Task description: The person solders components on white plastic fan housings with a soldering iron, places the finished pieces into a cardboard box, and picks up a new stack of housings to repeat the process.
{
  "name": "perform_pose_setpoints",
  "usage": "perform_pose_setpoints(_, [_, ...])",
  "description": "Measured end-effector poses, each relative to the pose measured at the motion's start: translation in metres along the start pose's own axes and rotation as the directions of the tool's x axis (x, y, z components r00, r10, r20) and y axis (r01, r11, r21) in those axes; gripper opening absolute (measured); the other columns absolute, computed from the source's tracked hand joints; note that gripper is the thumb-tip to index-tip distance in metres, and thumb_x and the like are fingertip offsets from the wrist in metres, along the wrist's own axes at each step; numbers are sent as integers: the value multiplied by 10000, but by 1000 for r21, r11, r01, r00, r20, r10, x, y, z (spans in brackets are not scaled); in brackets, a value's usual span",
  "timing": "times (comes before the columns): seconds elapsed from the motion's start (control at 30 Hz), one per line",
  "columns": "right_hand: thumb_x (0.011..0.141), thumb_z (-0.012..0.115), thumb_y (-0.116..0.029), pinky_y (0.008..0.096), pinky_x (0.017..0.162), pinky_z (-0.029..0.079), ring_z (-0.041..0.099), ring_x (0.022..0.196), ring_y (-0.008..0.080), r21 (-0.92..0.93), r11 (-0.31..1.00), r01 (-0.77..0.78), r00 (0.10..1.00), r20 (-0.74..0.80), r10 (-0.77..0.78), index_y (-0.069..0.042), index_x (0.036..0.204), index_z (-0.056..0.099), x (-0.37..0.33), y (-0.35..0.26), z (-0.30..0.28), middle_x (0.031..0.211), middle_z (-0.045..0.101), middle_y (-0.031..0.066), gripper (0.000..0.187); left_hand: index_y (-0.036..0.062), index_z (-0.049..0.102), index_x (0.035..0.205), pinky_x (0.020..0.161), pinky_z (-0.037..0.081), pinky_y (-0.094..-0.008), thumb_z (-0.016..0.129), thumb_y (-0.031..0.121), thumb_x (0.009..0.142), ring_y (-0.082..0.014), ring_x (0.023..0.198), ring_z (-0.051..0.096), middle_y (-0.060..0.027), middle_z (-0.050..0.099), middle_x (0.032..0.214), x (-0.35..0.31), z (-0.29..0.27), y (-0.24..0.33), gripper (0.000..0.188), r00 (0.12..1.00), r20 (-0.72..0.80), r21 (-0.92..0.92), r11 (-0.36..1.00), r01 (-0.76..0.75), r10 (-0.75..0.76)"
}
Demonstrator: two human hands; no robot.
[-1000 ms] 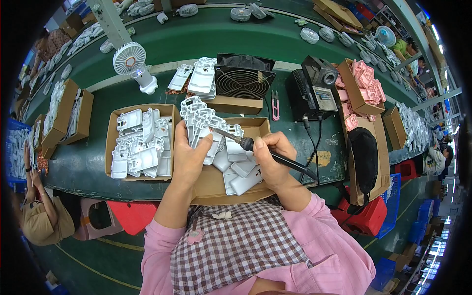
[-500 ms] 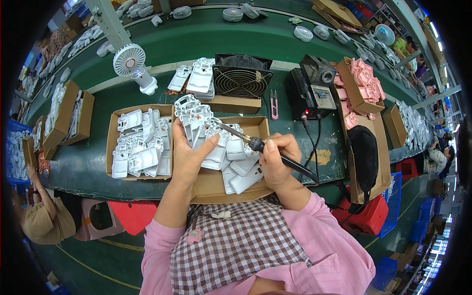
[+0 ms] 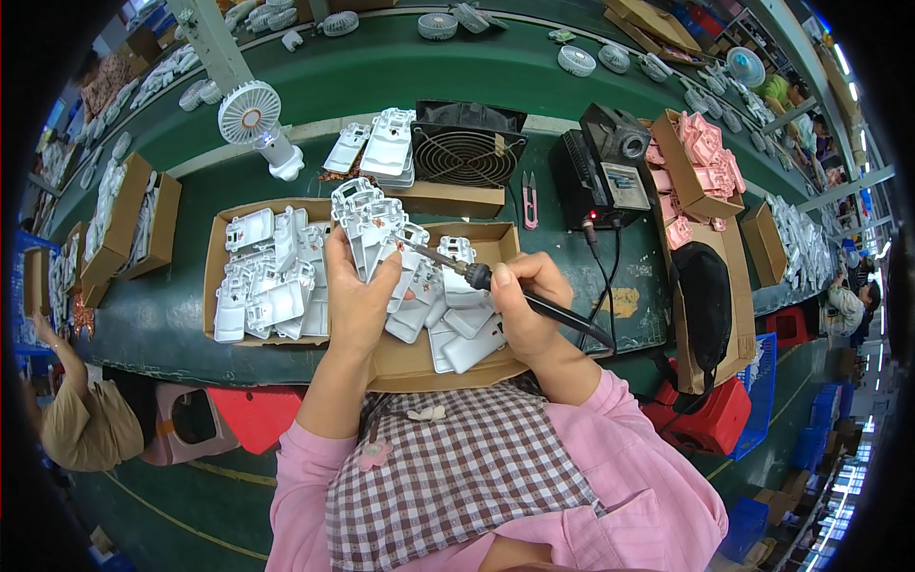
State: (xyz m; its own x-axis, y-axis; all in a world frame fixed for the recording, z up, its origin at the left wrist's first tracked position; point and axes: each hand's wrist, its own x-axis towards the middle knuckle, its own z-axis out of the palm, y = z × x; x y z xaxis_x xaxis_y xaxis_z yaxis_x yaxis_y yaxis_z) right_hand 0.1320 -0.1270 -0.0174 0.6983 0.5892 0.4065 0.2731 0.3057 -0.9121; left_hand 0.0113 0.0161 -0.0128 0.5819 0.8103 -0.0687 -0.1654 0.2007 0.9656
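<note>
My left hand [image 3: 357, 296] is closed around several white plastic housings [image 3: 366, 212], fanned out above a cardboard box. Copper-coloured bits show on them. A soldering iron [image 3: 534, 300] is gripped in my right hand [image 3: 536, 303], thumb on top of its black handle. Its metal tip points left and reaches the housings in my left hand; whether it touches them I cannot tell. Beneath both hands, the cardboard box [image 3: 419, 377] holds more white housings [image 3: 469, 334]. To its left stands another cardboard box [image 3: 212, 286] filled with similar housings [image 3: 272, 286].
Behind the boxes stand a black fan [image 3: 467, 153] and a white handheld fan [image 3: 252, 119]. Pink-handled snips [image 3: 530, 202] lie near a black soldering station [image 3: 610, 181], whose cable runs by my right hand. Pink parts [image 3: 705, 162] fill a box at right. A co-worker's arm [image 3: 62, 353] shows at left.
The soldering iron and both hands have shifted slightly left. Fans on the conveyor have moved left. The co-worker's hand at far left has moved up to a cardboard box.
</note>
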Motion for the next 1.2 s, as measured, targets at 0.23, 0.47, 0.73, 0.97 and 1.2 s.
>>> perform_pose_setpoints(0.23, [838, 664, -83, 217, 501, 413, 520, 555, 55, -44, 999, 4, 1000, 20, -3, -14, 772, 560, 3, 0, 2, 638, 595, 22, 141, -8, 295, 1287, 540, 562, -251, 598, 6, 829, -158, 893, 593, -125, 521, 1126, 2, -1, -1, 549, 1000, -18, 16, 1000, 7, -7])
perform_pose_setpoints(0.47, [833, 666, -81, 216, 491, 405, 510, 541, 52, -97, 995, 23, 999, 26, -21, -18, 758, 560, 4, 1, 2, 624, 587, 20, 144, -11, 309, 1274, 526, 553, -248, 601, 4, 829, -152, 865, 595, -124, 532, 1109, 1, 0, 1, 533, 1000, -20, 4, 1000, 3, -3])
perform_pose_setpoints(0.73, [833, 668, -84, 215, 488, 398, 495, 538, 47, -91, 996, 21, 999, 33, -18, -18, 765, 564, 4, 2, 3, 621, 579, 15, 141, -5, 301, 1278, 522, 552, -250, 606, 3, 827, -152, 866, 599, -126, 535, 1109, 1, -1, 2, 544, 1000, -18, -10, 1000, 12, -12])
perform_pose_setpoints(0.97, [846, 657, -93, 212, 482, 398, 488, 541, 36, -61, 998, -6, 1000, -7, 5, -11, 767, 553, 2, 3, 3, 625, 581, 8, 154, -20, 305, 1271, 521, 553, -251, 610, 3, 818, -157, 862, 600, -135, 527, 1118, 1, -2, 1, 547, 1000, -5, -1, 1000, 2, -2])
perform_pose_setpoints(1.2, [855, 650, -88, 194, 482, 389, 486, 550, 26, 10, 999, -52, 998, -24, 52, -2, 772, 549, 3, 2, 4, 636, 585, 4, 156, -35, 310, 1273, 506, 555, -252, 611, 6, 812, -164, 869, 598, -140, 515, 1128, 3, -5, -8, 552, 999, 13, 20, 999, -33, 33])
